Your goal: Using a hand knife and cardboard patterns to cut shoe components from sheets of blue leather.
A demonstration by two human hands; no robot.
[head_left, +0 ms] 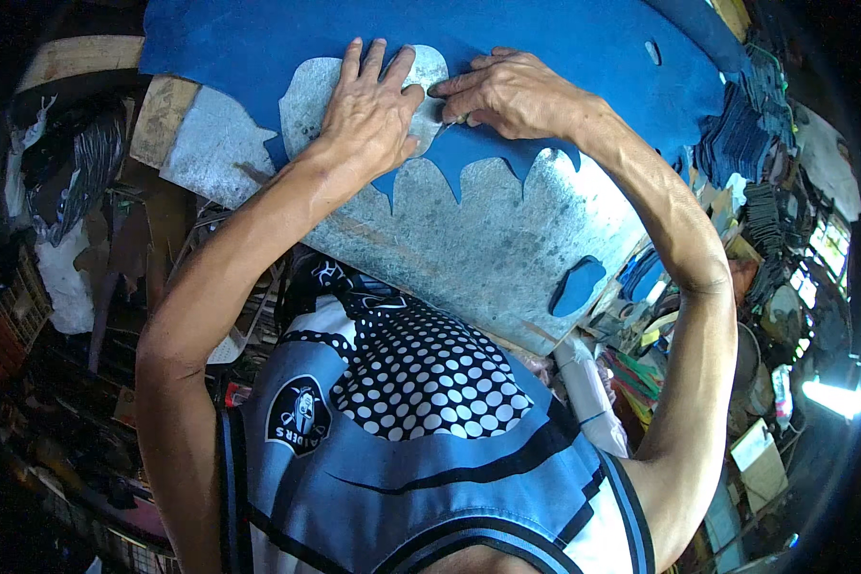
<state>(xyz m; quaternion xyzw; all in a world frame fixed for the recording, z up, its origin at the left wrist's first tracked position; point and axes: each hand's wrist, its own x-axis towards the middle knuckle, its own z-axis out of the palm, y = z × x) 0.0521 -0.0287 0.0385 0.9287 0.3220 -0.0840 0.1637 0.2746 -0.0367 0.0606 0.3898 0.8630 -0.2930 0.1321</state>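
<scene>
A large blue sheet, like leather (584,38), lies over the far part of a worn grey metal-topped board (488,239). On the sheet rests a rounded grey template (306,100). My left hand (368,115) presses flat on it, fingers spread. At the template's right edge, my right hand (517,96) is closed in a pinch around a thin pointed tool, mostly hidden by the fingers. The sheet's near edge is scalloped, with sharp points between curved cutouts. One loose blue sole-shaped piece (578,287) lies on the board's near right.
Stacks of dark blue cut pieces (732,134) stand right of the sheet. Further right, a lit lamp (835,397) shines among cluttered scraps. A white wrapped roll (588,392) sits below the board's right corner. Dark piled material (67,191) fills the left side.
</scene>
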